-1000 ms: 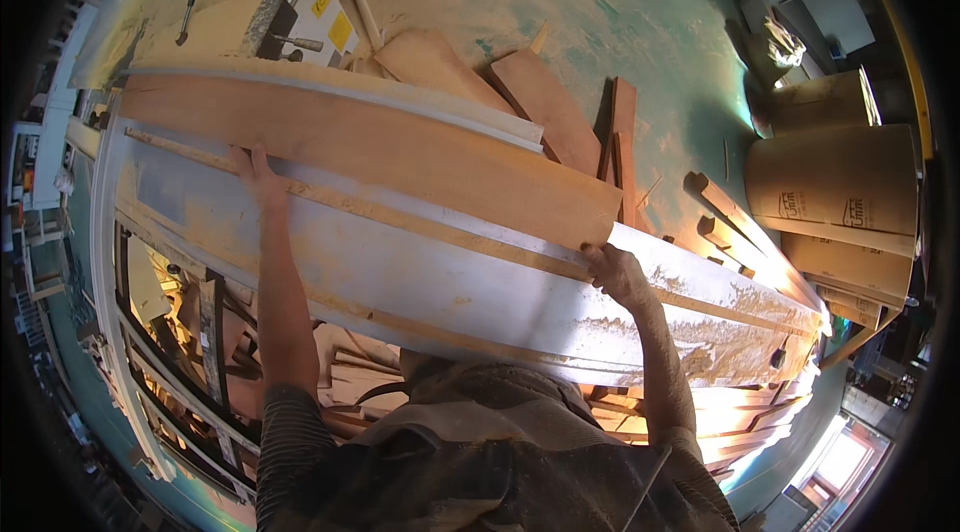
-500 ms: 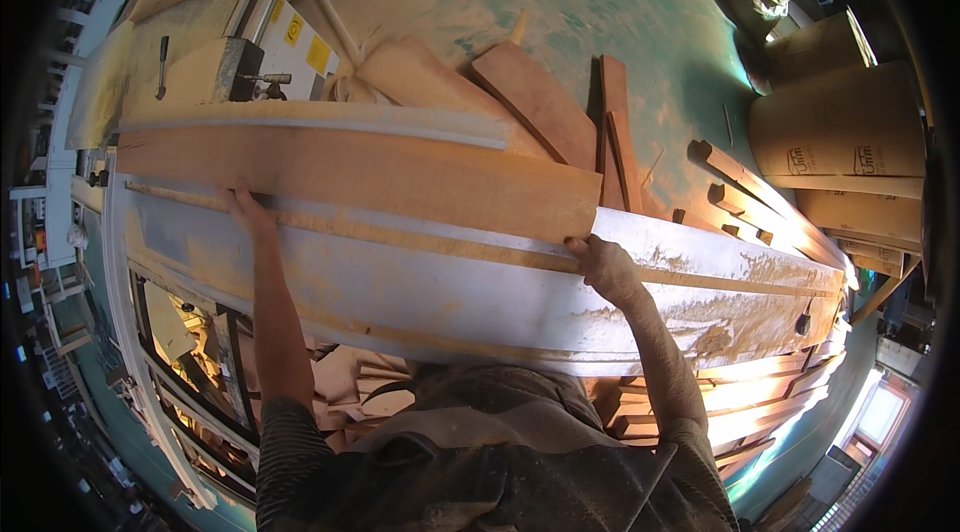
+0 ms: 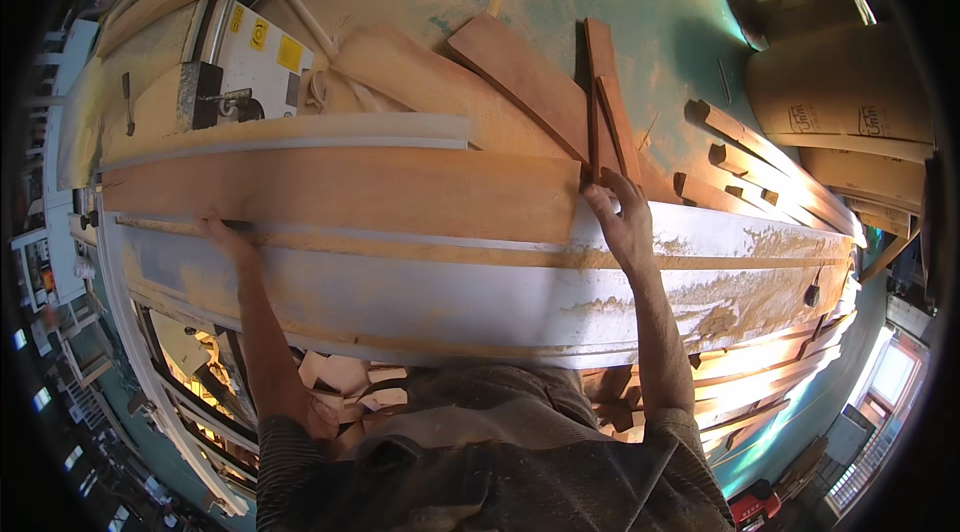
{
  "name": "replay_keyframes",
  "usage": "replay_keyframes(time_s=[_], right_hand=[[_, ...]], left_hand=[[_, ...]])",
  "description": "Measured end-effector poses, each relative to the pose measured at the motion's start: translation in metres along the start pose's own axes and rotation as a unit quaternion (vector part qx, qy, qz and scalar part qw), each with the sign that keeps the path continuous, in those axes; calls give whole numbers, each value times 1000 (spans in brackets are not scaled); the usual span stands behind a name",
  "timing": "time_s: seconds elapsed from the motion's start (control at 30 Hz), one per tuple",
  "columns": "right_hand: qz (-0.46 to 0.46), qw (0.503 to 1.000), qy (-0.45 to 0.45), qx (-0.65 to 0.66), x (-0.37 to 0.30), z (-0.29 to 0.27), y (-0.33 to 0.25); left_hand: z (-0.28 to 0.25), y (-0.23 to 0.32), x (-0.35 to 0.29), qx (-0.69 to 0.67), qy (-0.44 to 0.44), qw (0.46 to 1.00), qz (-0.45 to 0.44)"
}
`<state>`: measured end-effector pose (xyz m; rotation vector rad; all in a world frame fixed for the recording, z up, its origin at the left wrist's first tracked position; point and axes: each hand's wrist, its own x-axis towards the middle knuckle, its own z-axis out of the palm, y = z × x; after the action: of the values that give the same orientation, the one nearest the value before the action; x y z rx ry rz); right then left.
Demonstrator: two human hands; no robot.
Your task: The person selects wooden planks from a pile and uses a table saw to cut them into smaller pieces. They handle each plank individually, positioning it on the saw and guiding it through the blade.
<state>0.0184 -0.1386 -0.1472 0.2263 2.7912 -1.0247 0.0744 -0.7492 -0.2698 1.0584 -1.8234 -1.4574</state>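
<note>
A long, flat reddish-brown wooden board (image 3: 400, 192) lies on the pale metal machine table (image 3: 450, 297), along a low fence (image 3: 340, 130) on its far side. Toward its left part, my left hand (image 3: 228, 240) has its fingers at the near edge, the fingertips partly hidden and blurred. My right hand (image 3: 625, 222) is at the board's right end, by the far corner. Its thumb and bent fingers are apart, with the thumb touching or very close to the end; contact is hard to tell.
Loose planks (image 3: 525, 77) lie beyond the table on the dusty green floor (image 3: 665, 2). Square timbers (image 3: 775, 162) and brown cartons (image 3: 845, 87) are at the right. A white machine body (image 3: 255, 57) stands at the far left. Wood offcuts lie below the table's near side.
My right hand has gone from the near corner of the board's right end to its far corner, and its grip has loosened. My left hand stays at the near edge. The view has shifted slightly.
</note>
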Motion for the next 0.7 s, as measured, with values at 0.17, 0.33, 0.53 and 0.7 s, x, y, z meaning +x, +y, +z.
replay_keyframes(time_s=[0.17,0.33,0.53,0.7], right_hand=[[18,990,-116,74,21,15,-9],[50,975,-200,83,37,18,-21],[34,979,-170,108,43,22,-20],[72,965,-216,134,51,15,-20]], left_hand=[[-24,-19,17,-54,-10,998,-38],[20,31,-62,7,-56,998,-33],[33,11,-71,-88,-56,989,-104],[43,20,-82,-92,-37,990,-98]])
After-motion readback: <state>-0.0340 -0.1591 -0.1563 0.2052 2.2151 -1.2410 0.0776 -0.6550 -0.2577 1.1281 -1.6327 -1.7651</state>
